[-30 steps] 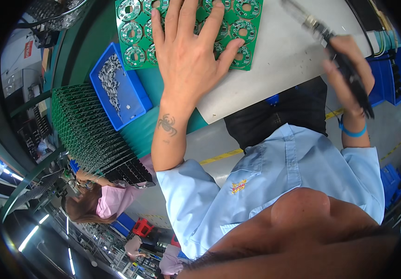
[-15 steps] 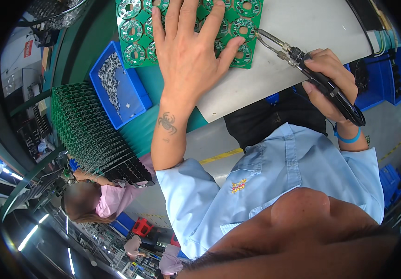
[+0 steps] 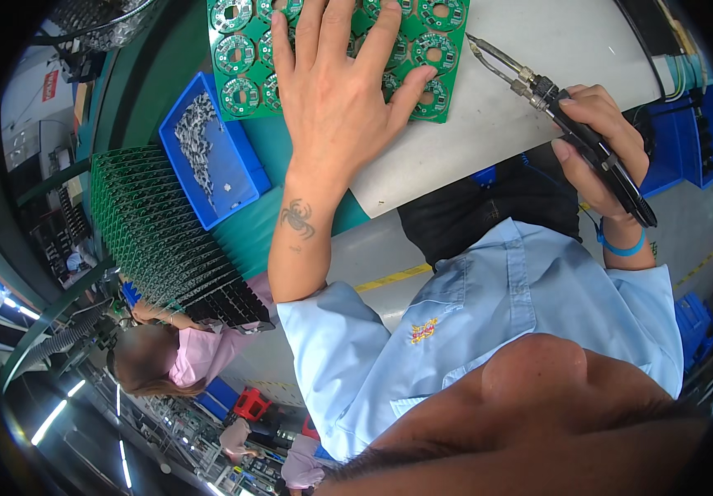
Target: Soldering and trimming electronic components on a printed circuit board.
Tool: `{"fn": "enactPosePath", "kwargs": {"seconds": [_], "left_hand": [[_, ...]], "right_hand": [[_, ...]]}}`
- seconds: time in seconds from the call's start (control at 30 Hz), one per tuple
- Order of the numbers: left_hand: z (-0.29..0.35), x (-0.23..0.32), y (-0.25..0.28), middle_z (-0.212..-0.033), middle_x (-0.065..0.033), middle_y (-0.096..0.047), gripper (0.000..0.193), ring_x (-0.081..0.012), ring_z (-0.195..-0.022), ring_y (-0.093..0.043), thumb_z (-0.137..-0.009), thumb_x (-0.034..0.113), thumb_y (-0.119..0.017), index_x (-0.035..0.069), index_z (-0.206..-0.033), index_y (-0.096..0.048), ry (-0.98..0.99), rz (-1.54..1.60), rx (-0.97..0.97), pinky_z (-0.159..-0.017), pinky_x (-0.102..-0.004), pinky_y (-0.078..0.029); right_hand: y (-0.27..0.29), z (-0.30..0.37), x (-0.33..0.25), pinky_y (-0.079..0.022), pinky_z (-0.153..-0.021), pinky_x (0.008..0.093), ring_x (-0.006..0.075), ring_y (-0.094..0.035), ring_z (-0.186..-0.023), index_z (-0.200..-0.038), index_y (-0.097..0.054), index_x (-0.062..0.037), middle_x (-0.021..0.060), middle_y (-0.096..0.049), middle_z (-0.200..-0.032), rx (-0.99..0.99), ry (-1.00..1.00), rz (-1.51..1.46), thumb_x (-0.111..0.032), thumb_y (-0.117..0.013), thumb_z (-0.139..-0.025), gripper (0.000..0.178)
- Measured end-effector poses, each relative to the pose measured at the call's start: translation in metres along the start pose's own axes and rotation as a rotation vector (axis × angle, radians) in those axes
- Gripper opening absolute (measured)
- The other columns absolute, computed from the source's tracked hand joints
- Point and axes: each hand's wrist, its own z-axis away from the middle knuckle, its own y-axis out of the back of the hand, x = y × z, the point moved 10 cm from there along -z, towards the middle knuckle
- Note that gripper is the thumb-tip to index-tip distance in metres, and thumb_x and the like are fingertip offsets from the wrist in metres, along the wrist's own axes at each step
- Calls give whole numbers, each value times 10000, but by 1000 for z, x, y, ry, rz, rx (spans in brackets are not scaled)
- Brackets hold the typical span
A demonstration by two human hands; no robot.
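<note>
Under my left hand lies a green circuit board panel made up of several round boards with holes in their middles. The fingers of that hand are spread flat over it, the thumb resting near its lower right part. My right hand is wrapped round the black handle of a soldering iron with two thin metal tubes at its front. The tip points up and left, just off the panel's right edge, above a pale work surface. The panel's top is cut off by the picture's edge.
A blue tray of small metallic parts sits left of my forearm on a green mat. Beside it stands a rack of upright circuit boards. Blue bins are at the right. A person in pink works at lower left.
My right hand has drawn the soldering iron slightly right, so its tip has come off the panel's right side. The left hand and the panel have stayed put.
</note>
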Motion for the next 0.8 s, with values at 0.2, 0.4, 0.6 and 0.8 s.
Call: {"fn": "enactPosePath", "kwargs": {"seconds": [0.2,0.4,0.6,0.8], "left_hand": [[-2,3,1,-1626,-231,-390,540,-413,-1506,-351,-855,362,-763,46,-1283,-674,-31,-14,1,-1226,-596,-244],[1,5,9,-1595,-169,-453,582,-386,-1471,-406,-858,437,-778,103,-1327,-688,13,29,65,-1244,-612,-237],[2,8,11,-1605,-175,-443,595,-386,-1492,-387,-864,413,-782,89,-1352,-675,13,18,37,-1256,-604,-224],[1,9,13,-1608,-186,-436,598,-387,-1507,-370,-866,388,-784,83,-1367,-666,22,14,10,-1261,-603,-218]], "right_hand": [[19,-6,16,-523,-818,311,228,-622,-862,-1231,-701,44,153,-716,-1017,15,-55,46,7,-762,-809,428],[65,-29,57,-540,-968,302,216,-712,-1084,-1376,-655,-57,126,-746,-1221,354,21,462,-65,-706,-965,414],[70,-54,66,-539,-932,297,181,-696,-1068,-1386,-643,-93,62,-723,-1294,344,-183,340,-174,-722,-985,417],[61,-79,71,-483,-1026,369,223,-677,-1103,-1429,-590,-113,52,-710,-1319,243,10,568,-127,-716,-954,491]]}}
